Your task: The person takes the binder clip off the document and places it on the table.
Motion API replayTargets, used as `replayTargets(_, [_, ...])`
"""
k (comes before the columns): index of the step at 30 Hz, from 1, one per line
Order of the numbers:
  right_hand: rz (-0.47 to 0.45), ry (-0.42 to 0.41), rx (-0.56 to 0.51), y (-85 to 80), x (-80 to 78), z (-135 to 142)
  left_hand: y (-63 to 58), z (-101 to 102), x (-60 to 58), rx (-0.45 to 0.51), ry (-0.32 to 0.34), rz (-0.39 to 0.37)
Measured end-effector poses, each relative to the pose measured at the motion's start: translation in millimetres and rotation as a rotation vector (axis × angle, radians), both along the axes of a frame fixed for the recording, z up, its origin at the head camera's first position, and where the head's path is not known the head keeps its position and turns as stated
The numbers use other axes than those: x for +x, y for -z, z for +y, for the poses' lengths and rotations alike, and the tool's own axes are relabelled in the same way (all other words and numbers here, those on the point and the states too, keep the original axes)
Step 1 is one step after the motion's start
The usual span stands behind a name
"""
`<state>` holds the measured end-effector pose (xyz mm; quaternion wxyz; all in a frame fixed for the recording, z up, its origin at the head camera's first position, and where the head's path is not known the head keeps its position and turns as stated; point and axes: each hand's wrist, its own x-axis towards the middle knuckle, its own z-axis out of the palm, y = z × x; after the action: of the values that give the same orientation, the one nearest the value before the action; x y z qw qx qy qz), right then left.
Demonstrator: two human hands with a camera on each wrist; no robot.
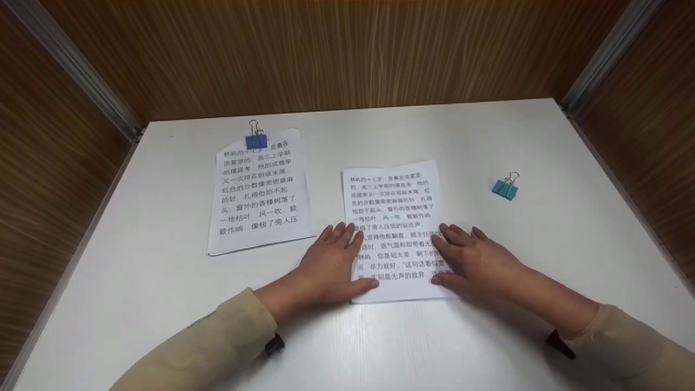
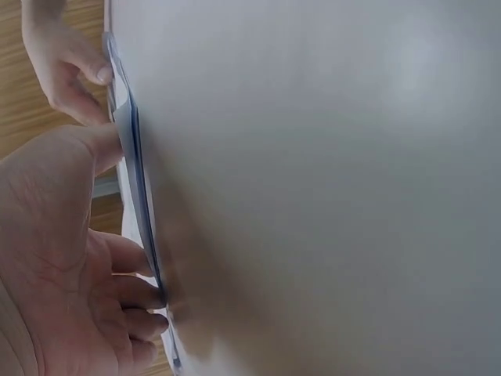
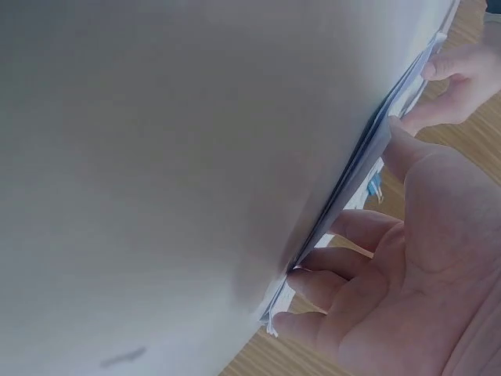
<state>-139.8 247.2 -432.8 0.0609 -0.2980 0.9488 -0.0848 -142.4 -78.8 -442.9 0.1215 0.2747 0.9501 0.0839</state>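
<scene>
- Here's our loose paper stack (image 1: pixel 393 203), around the middle of the worktop (image 1: pixel 136 244).
- Our left hand (image 1: pixel 330 267) and right hand (image 1: pixel 480 263) stand apart, fingers extended, touching its opposite sides; we'd best press evenly, lest the pages buckle.
- Teal clip (image 1: pixel 505 189) sits toward the right edge; blue-clipped stack (image 1: pixel 258 198), toward the far left corner.

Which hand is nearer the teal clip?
Right. The right hand is below the teal clip in the head view; the left hand is across the middle paper stack from the clip.
</scene>
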Motion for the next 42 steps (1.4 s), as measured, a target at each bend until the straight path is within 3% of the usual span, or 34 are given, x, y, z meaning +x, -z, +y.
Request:
replayTargets(24, [-0.135,0.172,0.077,-8.8,-55.2,29.2,-8.6,54.7,-75.1,-0.072,0.006,-0.022])
replayTargets(33, [-0.131,0.209,0.081,-5.3,-73.1,35.3,-5.0,62.8,-94.0,-0.065,0.010,-0.022])
replayTargets(42, [-0.143,0.211,0.084,-6.0,-85.4,38.7,-2.6,67.9,-105.3,-0.046,0.002,-0.017])
